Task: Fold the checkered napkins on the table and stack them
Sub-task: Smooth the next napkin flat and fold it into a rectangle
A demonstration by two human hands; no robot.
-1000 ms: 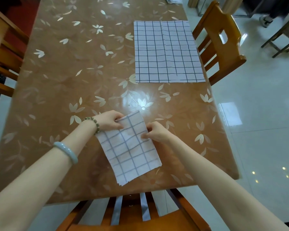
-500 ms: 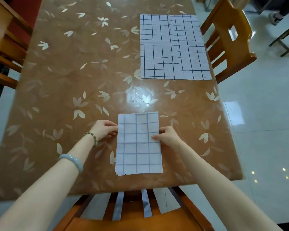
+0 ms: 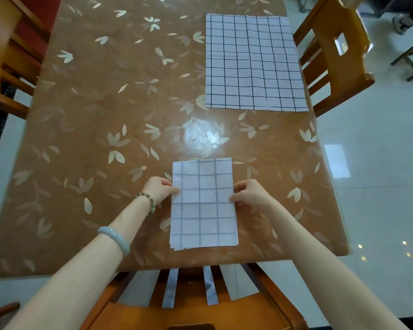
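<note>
Folded napkin (image 3: 202,203) straightened; left hand (image 3: 159,190), right hand (image 3: 250,194) pinch edges, fingertips hidden.

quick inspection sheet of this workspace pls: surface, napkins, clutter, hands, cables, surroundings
surface: table, brown floral cover, glare spot mid-table
job's things: folded napkin lies by the near edge, with layers showing at its near end; flat napkin lies unfolded at far right
clutter: nothing seen
grips: left hand pinches the folded napkin's left edge; right hand pinches its right edge
cables: nothing seen
surroundings: near chair, right chair and left chair around the table; glossy tiled floor
</note>
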